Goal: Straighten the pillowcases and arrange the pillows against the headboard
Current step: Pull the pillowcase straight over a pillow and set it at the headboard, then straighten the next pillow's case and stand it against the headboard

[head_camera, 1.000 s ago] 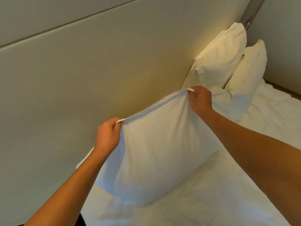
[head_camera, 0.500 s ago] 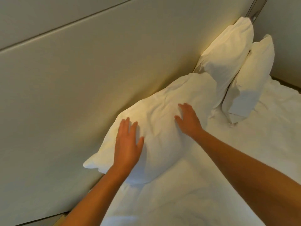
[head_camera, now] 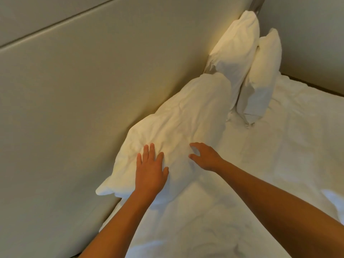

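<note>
Your left hand (head_camera: 150, 170) lies flat, fingers straight and spread, pressing on the near pillow (head_camera: 178, 131), which leans on the headboard (head_camera: 89, 101) just beyond your fingertips. Your right hand (head_camera: 205, 157) rests beside it on the same pillow, fingers loosely bent, gripping nothing. Past your right hand, two more pillows (head_camera: 236, 53) stand upright in the corner. The rumpled sheet (head_camera: 279, 155) spreads under both forearms.
</note>
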The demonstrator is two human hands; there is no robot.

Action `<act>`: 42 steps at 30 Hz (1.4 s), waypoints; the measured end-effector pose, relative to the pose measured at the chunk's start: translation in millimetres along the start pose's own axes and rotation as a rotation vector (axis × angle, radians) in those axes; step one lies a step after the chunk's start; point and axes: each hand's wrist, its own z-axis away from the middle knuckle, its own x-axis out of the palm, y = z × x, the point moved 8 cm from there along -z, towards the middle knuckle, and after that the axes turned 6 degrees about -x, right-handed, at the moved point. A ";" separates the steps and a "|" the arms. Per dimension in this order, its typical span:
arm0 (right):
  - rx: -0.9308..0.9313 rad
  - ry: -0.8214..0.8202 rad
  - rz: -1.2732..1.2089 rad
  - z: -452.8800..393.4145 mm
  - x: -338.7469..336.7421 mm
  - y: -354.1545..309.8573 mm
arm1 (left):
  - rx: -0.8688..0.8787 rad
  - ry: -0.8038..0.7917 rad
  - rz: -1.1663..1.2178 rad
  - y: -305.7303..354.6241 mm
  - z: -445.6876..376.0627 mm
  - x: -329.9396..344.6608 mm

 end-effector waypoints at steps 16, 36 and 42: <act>0.640 0.095 -0.126 436.3 23.7 269.0 | 0.452 -0.420 -0.032 303.0 156.5 97.9; 1.045 0.503 -0.382 843.9 36.0 671.8 | 0.663 -0.655 -0.055 764.0 440.0 288.5; 1.069 0.674 -0.442 832.0 8.9 767.2 | 0.799 -0.578 -0.046 836.9 446.5 350.2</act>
